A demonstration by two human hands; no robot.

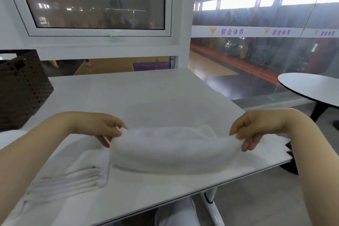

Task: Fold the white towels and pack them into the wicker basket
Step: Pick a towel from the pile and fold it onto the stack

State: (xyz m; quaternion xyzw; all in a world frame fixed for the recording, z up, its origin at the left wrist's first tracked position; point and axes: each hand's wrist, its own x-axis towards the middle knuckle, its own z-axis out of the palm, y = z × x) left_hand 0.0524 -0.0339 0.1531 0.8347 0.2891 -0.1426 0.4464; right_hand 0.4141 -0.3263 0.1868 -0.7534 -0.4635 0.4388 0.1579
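Two hands — left hand, right hand — pinched opposite ends of the towel, long axis left-right, low over the surface; wicker basket upper left, nearer the left — folded stack lower left.

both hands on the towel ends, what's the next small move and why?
Probably lower the towel flat onto the table and bring its two ends together. The left hand and right hand each pinch one end, it sags between them only partly folded, and the stack of folded towels and basket wait at left.
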